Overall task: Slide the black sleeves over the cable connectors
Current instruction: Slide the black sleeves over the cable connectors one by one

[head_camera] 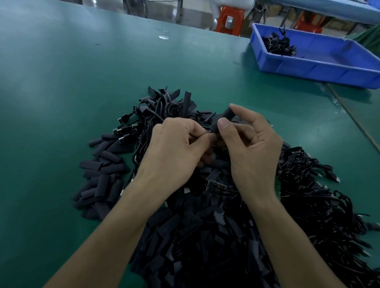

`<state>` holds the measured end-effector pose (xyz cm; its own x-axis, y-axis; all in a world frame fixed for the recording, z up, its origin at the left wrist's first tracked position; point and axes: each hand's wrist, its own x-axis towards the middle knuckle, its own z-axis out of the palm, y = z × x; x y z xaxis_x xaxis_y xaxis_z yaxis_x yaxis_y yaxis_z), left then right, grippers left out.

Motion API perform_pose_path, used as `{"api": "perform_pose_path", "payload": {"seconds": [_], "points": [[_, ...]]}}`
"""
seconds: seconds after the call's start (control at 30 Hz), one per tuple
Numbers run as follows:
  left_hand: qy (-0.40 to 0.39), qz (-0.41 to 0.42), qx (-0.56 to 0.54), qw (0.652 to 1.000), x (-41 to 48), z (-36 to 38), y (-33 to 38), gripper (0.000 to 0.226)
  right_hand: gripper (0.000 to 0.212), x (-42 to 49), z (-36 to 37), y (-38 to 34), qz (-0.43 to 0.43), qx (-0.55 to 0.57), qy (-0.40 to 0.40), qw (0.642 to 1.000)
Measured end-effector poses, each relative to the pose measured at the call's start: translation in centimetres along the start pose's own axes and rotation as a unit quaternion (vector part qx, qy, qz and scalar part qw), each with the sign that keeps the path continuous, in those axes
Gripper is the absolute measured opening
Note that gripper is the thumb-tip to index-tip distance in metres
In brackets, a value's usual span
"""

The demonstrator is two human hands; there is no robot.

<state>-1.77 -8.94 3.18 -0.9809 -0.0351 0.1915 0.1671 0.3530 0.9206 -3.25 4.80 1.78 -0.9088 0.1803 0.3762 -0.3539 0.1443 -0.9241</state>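
A wide table [60, 84] covered in dark green matting. Near its front edge, a sprawling heap of flat black sleeves [190, 243] spreads across the surface. Tangled black cables [320, 203] lie along the heap's right side and at its far end, where USB plugs [123, 129] poke out leftward. Well apart, at the far right, sits a blue plastic bin [326, 70].

Two hands, my left hand [173, 144] and my right hand [251, 153], pinch one black tubular sleeve [224, 117] between them. The flat black sleeves [102, 168] heaped on the green surface [50, 96] are past counting, as are the thin black cables [315, 203]. At least four metal-tipped USB plugs [120, 131] show. One blue plastic bin [326, 70] sits at the far right corner. Two orange stools [231, 18] stand beyond.
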Motion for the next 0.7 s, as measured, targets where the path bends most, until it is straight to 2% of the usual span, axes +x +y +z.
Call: {"api": "perform_pose_path", "payload": {"seconds": [0.27,0.7], "points": [[0.046,0.025,-0.009,0.999,-0.2,0.6,0.2,0.020,0.033,-0.8,1.0,-0.3,-0.007,-0.009,0.023,1.000],[0.070,0.043,-0.014,0.997,-0.1,0.7,0.0,0.019,0.032,-0.7,1.7,-0.9,0.014,-0.017,0.017,1.000]]}}
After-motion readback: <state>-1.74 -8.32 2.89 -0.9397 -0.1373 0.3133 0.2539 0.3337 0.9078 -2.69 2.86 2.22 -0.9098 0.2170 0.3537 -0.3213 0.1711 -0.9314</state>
